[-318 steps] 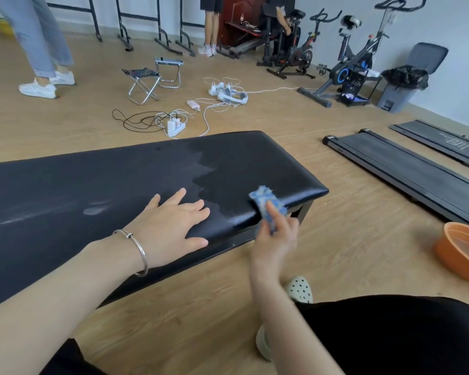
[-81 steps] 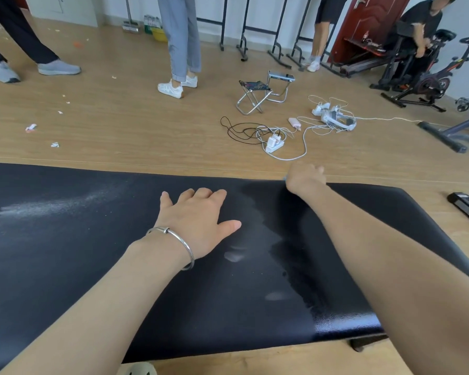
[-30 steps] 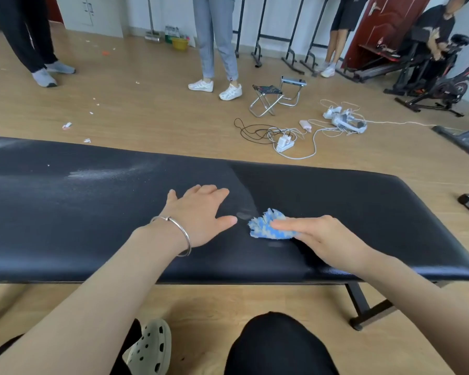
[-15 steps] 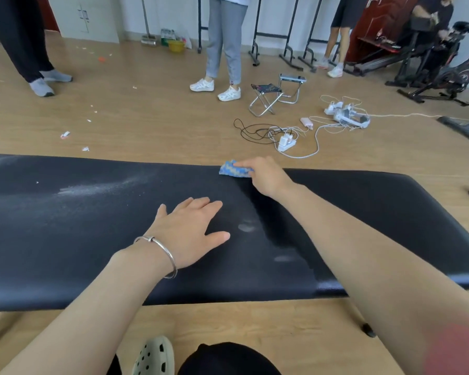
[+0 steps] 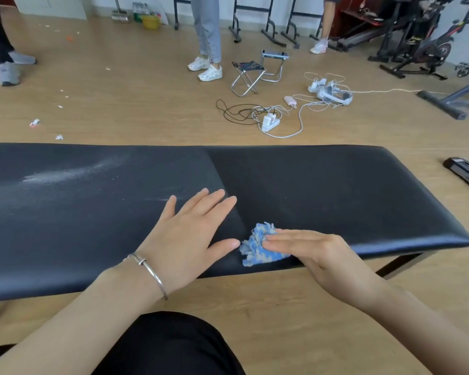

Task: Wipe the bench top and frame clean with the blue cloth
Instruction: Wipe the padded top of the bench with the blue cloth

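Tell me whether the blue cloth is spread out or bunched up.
Bunched up: the cloth is a small crumpled wad with frayed edges, pressed under the right hand.

L hand (image 5: 190,239), R hand (image 5: 318,251) flat

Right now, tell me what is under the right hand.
The blue cloth, pressed onto the bench top by the right hand. Its part beneath the fingers is hidden.

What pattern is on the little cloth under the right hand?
The cloth has a blue and white woven zigzag with frayed edges, seen in the head view.
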